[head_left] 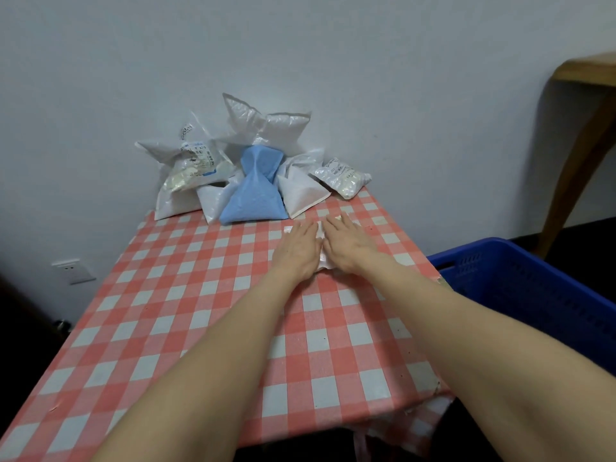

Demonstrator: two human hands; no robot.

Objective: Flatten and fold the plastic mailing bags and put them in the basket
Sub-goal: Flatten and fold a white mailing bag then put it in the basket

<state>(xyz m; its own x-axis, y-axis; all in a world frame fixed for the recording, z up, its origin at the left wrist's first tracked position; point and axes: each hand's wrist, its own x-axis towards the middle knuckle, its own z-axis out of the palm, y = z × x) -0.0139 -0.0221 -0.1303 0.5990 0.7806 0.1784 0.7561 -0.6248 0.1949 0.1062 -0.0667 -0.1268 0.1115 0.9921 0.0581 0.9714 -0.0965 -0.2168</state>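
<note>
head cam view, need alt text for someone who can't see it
Two bare hands, left hand and right hand, press a clear plastic bag flat on a red-checked table. A pile of white mailing bags and a blue mailing bag lies against the wall behind, and a blue basket stands to the right.

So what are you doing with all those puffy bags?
Both hands, left hand and right hand, are pressing a small pale mailing bag flat on the checkered tablecloth. More bags wait by the wall, among them a blue bag and white ones. The blue basket stands to the right of the table.
</note>
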